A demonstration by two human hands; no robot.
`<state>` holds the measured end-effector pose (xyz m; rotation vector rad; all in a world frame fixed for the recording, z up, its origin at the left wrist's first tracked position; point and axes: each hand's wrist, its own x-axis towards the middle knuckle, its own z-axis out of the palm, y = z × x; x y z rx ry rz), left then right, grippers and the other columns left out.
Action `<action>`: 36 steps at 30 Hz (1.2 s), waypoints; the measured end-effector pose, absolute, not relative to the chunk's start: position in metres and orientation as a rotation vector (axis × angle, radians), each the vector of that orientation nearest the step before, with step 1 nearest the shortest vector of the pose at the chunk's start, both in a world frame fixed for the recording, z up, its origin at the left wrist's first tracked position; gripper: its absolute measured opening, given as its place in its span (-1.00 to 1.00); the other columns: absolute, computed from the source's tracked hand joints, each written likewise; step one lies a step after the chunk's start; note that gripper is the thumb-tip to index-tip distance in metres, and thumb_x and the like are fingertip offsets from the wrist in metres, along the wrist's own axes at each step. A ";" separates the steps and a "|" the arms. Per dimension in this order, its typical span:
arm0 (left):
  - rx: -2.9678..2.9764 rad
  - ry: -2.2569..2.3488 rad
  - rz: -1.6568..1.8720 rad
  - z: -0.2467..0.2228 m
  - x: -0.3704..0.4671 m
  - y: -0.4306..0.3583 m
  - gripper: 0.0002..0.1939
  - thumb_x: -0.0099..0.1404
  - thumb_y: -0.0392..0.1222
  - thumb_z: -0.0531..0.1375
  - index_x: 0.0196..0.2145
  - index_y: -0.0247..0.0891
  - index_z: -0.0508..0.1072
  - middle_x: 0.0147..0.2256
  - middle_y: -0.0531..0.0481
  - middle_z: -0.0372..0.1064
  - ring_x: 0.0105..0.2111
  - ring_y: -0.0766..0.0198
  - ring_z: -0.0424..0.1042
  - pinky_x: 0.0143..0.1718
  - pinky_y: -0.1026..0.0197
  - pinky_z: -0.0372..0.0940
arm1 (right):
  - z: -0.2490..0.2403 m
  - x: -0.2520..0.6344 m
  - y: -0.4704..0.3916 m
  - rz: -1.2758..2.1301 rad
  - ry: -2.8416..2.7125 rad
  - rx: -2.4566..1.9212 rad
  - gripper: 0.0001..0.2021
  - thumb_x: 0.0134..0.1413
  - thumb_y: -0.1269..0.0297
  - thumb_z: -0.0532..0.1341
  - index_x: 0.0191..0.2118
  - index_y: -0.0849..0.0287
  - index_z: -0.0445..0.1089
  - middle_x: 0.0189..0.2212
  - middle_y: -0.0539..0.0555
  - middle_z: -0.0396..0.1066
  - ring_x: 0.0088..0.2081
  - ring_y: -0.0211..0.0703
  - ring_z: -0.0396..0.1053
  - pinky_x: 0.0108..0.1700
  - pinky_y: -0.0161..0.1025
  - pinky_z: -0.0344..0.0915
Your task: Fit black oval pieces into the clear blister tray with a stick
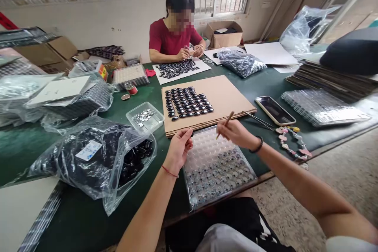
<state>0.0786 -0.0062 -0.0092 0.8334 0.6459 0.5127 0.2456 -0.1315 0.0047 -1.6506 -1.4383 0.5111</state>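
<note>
My left hand [179,149] pinches a small black piece [192,134], mostly covered by the fingertips. In my right hand [236,133] is a thin wooden stick [229,117], its tip pointing down. Both hands are over a clear plastic tray [201,141] with rows of round pockets; the nearer rows hold small parts, too fine to name. Just beyond, black oval pieces with shiny silver centres [189,104] lie in rows on stacked brown cardboard [228,96]. An open plastic bag [97,157] of black pieces lies left of my left hand.
A clear box of silver discs [145,117] sits by the cardboard. To the right lie tweezers [258,120], a phone [275,110] and a beaded string [283,138]. Across the table, a person in a red shirt [165,41] works over a white board of black pieces [180,69].
</note>
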 end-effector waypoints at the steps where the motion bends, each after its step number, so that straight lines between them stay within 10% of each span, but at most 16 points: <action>1: 0.858 0.654 0.520 -0.010 0.079 -0.006 -0.71 -0.09 -0.17 0.33 -0.47 -0.33 0.31 -0.68 0.18 0.17 -0.69 0.56 0.17 -0.69 0.52 0.08 | 0.005 0.236 -0.141 0.492 -1.542 -1.678 -0.64 0.18 0.11 -0.05 -0.50 0.22 0.25 -0.66 -0.04 0.18 -0.61 -0.34 0.13 -0.52 -0.38 0.03; 12: 1.456 0.699 0.554 -0.013 0.078 -0.012 -0.63 0.05 0.06 0.18 -0.57 -0.29 0.19 -0.71 0.20 0.07 -0.75 0.51 0.08 -0.71 0.43 -0.05 | 0.029 0.229 -0.135 0.232 -1.828 -1.733 -0.70 0.21 0.23 -0.06 -0.48 0.22 0.22 -0.58 0.00 0.26 -0.53 -0.31 0.18 -0.46 -0.38 0.01; 21: 2.434 0.758 0.452 -0.010 0.072 -0.008 -0.67 0.29 -0.05 -0.09 -0.28 -0.24 0.39 -0.52 0.03 0.35 -0.51 0.30 0.31 -0.50 0.29 0.03 | 0.008 0.220 -0.087 0.094 -1.803 -1.609 -0.72 0.19 0.25 -0.02 -0.48 0.23 0.26 -0.59 0.02 0.29 -0.55 -0.32 0.19 -0.48 -0.39 0.02; 36: 1.948 0.879 0.636 -0.006 0.069 0.002 -0.60 0.20 0.06 -0.03 -0.37 -0.33 0.41 -0.61 0.07 0.23 -0.62 0.38 0.18 -0.58 0.34 0.05 | -0.009 0.216 -0.101 0.130 -1.371 -1.549 -0.72 0.18 0.22 -0.01 -0.50 0.19 0.26 -0.62 0.00 0.33 -0.60 -0.33 0.27 -0.50 -0.41 0.16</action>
